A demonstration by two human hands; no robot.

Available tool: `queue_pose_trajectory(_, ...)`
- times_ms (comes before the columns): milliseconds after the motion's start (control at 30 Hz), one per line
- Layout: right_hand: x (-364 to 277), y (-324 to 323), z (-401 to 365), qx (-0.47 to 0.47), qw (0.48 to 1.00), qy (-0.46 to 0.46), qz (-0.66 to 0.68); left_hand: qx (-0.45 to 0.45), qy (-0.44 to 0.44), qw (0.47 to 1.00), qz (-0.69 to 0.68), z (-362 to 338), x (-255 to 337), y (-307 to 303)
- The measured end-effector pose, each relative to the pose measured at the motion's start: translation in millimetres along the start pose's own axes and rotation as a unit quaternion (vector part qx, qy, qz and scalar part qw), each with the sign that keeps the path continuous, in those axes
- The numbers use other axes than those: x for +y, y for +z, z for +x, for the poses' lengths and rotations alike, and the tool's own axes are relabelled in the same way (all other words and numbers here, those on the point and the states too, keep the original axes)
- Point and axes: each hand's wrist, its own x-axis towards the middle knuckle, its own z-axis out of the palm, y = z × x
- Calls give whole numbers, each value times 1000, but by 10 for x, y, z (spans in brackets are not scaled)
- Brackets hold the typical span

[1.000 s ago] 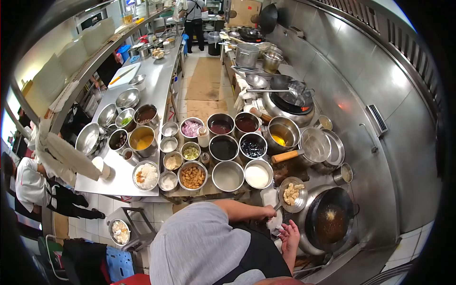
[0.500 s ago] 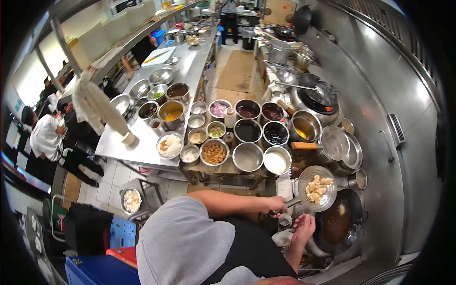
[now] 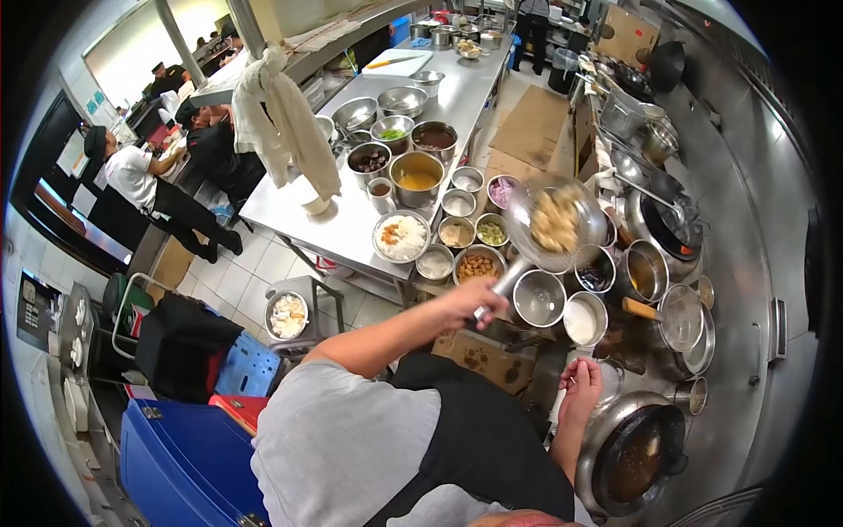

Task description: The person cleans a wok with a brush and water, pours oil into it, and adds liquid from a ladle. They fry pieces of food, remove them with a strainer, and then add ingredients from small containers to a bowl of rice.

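My left hand [image 3: 474, 303] grips the handle of a perforated metal skimmer [image 3: 523, 230]. Pale golden fried pieces [image 3: 556, 220], blurred by motion, lie in the skimmer, which hangs over the bowls and hides several of them. My right hand [image 3: 580, 386], fingers curled in with nothing visible in them, is in the air near the stove front. Below and right of it is a dark wok [image 3: 665, 427] with brown liquid. A metal pot [image 3: 538, 299] and a pot of white contents [image 3: 586, 318] stand under the skimmer's handle side.
Bowls of ingredients, among them fried brown pieces [image 3: 479, 264] and rice-like white food [image 3: 401, 237], line the steel table [image 3: 272, 206]. A wooden-handled strainer [image 3: 680, 318] rests over pots at right. A bowl sits on a stool [image 3: 320, 303]. Co-workers [image 3: 145, 176] stand at far left.
My left hand has carried the loaded skimmer up and left, from beside the wok to over the bowls. My right hand stays near the wok. The view has turned.
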Motion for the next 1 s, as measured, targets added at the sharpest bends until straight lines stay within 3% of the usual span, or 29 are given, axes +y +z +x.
queue_pose_trajectory(100,155,278,214,-4,999,30,-16,125,61,990,27,-71,435,-689)
queue_pose_trajectory(300,450,1160,704,-49,995,74,-43,279,202,938,20,-170,1007,-2223)
queue_pose_trajectory(433,540,1863,980,-89,988,110,-59,407,153,900,25,-267,1506,-2952)
queue_pose_trajectory(533,644,2214,1125,-150,981,100,-67,420,174,890,7,-158,1846,-3620)
queue_pose_trajectory(700,782,2481,1183,-134,980,124,-84,477,182,860,-6,356,2448,-4741)
queue_pose_trajectory(833,762,2511,1189,-103,980,145,-94,538,148,827,67,711,2820,-5012)
queue_pose_trajectory(900,790,2473,1208,-95,980,144,-100,553,211,803,65,877,2859,-5145)
queue_pose_trajectory(967,811,2455,1212,-89,980,146,-105,576,189,785,124,950,2898,-5122)
queue_pose_trajectory(1000,814,2454,1218,-87,980,140,-111,621,168,746,171,981,2895,-5101)
